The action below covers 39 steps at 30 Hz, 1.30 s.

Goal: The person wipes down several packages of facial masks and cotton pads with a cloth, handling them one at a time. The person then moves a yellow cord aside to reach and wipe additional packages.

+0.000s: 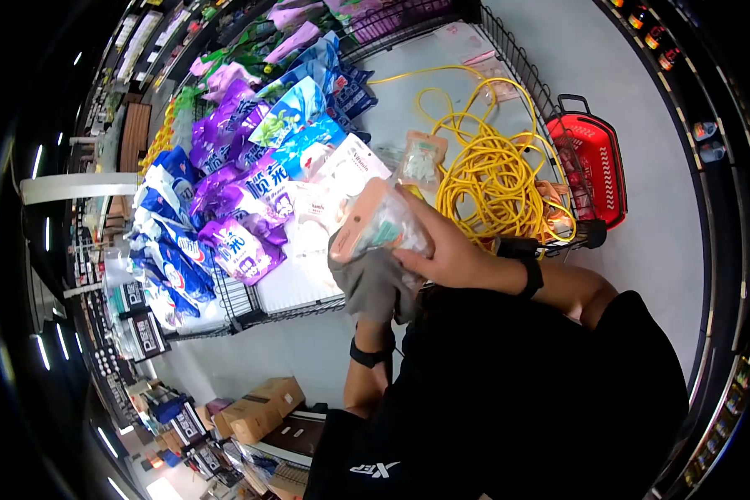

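Observation:
My right hand (pixel 452 251) is closed around a clear pouch (pixel 381 223) with a peach-coloured header and pale contents. Thumb and fingers grip its right end, and the pouch is held tilted above the display bin. A grey cloth (pixel 373 285) covers my left hand and presses against the underside of the pouch. Only the wrist with a black band shows below the cloth; the fingers are hidden. A similar peach-topped pouch (pixel 422 160) lies in the bin beyond my right hand. White flat packs (pixel 354 171) lie just past the held pouch.
The wire-sided bin (pixel 268 315) holds purple detergent bags (pixel 243 247), blue bags (pixel 177 237) and a coil of yellow rope (pixel 496 179). A red shopping basket (pixel 593 167) stands on the floor to the right. Cardboard boxes (pixel 262 410) are at lower left; shelves line both sides.

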Motion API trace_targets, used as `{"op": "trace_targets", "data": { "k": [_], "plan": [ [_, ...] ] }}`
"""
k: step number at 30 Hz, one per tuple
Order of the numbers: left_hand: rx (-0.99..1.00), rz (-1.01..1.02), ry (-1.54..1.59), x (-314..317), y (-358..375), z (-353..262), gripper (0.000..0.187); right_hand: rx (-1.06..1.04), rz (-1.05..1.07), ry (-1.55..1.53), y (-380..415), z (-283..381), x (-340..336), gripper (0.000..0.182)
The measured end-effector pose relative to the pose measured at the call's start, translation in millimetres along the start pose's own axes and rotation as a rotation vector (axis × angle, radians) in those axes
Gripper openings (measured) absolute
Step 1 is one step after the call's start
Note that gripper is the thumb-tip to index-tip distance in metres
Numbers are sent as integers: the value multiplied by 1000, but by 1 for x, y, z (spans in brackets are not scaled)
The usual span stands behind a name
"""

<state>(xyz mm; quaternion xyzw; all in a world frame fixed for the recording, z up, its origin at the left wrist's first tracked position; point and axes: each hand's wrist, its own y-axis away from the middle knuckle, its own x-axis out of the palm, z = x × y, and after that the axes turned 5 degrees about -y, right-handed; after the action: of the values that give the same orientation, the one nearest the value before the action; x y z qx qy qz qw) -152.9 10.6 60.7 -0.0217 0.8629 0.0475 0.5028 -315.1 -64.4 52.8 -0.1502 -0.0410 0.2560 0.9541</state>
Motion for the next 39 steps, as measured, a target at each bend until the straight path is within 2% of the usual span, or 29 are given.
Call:
{"op": "trace_targets", "data": {
  "k": [2, 3, 5, 6, 8, 11, 13, 16, 17, 18, 20, 22, 23, 24, 25, 26, 27, 28, 29, 30, 31, 32, 33, 34, 36, 38, 39],
  "plan": [
    [99, -266, 207, 5, -11, -11, 36, 96, -6, -84, -2, 0, -2, 87],
    [153, -375, 314, 1, -20, -22, 35, 55, 24, -47, 2, 1, -1, 85],
    [-145, -195, 572, -21, -23, -34, 39, -33, 67, 31, 16, 6, 5, 81],
    [-211, -188, 674, -17, -26, -37, 37, -73, 79, 69, 19, 7, 7, 79],
    [-206, -268, 781, 8, -33, -40, 34, -238, 213, 126, 8, 13, 6, 78],
    [-135, -381, 810, 51, -35, -40, 30, -160, 51, 27, -2, 1, 15, 72],
    [-129, -417, 794, 62, -37, -34, 27, -97, 33, 28, -11, -12, 16, 69],
    [-133, -437, 758, 68, -40, -13, 23, 78, 49, -252, -6, -18, 16, 63],
    [-133, -429, 731, 71, -40, -1, 22, 103, 76, -275, -5, -22, 11, 60],
    [-121, -414, 683, 73, -41, 14, 21, 54, 84, -262, -8, -23, 2, 50],
    [-84, -359, 526, 87, -42, 60, 18, 386, 165, -559, -10, -45, -11, 41],
    [-28, -304, 351, 108, -38, 121, 17, 426, 198, -358, -29, -61, -35, 30],
    [-42, -314, 342, 115, -33, 140, 16, 377, 242, -62, -37, -92, -52, 28],
    [-75, -329, 340, 118, -29, 157, 16, 489, 90, -49, -55, -108, -67, 27],
    [-146, -392, 415, 111, -30, 143, 16, 490, 27, 168, -76, -128, -91, 26],
    [-213, -463, 495, 103, -30, 129, 16, 479, -60, 249, -93, -188, -114, 26],
    [-275, -539, 576, 95, -31, 114, 16, 305, -209, 357, -106, -242, -142, 27],
    [-450, -601, 758, 74, -39, 79, 16, 429, -283, 410, -126, -264, -165, 26],
    [-329, -508, 512, 70, -35, 93, 19, 525, -392, 382, -146, -271, -181, 25],
    [-213, -412, 268, 65, -26, 108, 23, 451, -381, 503, -160, -303, -206, 24],
    [-227, -327, 202, 58, -23, 105, 29, 354, -384, 575, -175, -304, -222, 22],
    [-239, -338, 275, 58, -21, 105, 30, 44, -405, 826, -184, -334, -249, 27],
    [-248, -352, 349, 61, -21, 104, 31, 50, -422, 1054, -194, -340, -266, 34],
    [-171, -293, 110, 62, -25, 106, 30, 104, -399, 1255, -195, -349, -283, 41],
    [2, -246, -383, 63, -34, 110, 31, 282, -353, 1199, -187, -395, -321, 45],
    [-173, -312, -69, 87, -31, 145, 39, 682, -441, 1056, -180, -388, -306, 45],
    [-371, -289, 34, 97, -24, 156, 41, 724, -256, 1076, -177, -362, -292, 48]
  ]
}}
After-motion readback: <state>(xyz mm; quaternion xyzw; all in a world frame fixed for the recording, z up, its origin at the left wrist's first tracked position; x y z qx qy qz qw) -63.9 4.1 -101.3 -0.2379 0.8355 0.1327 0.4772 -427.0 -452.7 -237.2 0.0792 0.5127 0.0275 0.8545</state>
